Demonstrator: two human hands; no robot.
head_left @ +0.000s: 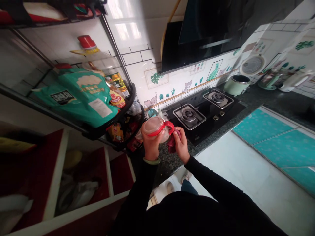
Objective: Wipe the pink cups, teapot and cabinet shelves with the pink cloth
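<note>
As left hand (pixel 150 146) grips a jar (pixel 154 127), right hand (pixel 181 146) a cloth (pixel 171 146), rack (pixel 128 104) and stove (pixel 209 118) flank them.

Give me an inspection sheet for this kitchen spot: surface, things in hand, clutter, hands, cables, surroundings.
Surface: dark speckled countertop with a two-burner gas hob set into it; no flame seen.
Job's things: clear jug with red rim and handle, held above the counter edge; dark red item beside it, too unclear to identify.
Clutter: wire rack with a green bag, oil bottle and packets; pale green pot and white kettle further along the counter.
Hands: left hand wraps the jug; right hand grips the dark red item.
Cables: yellow hose up the wall beside the hood.
Surroundings: black range hood, white tiled wall with stickers, turquoise floor mats.
</note>
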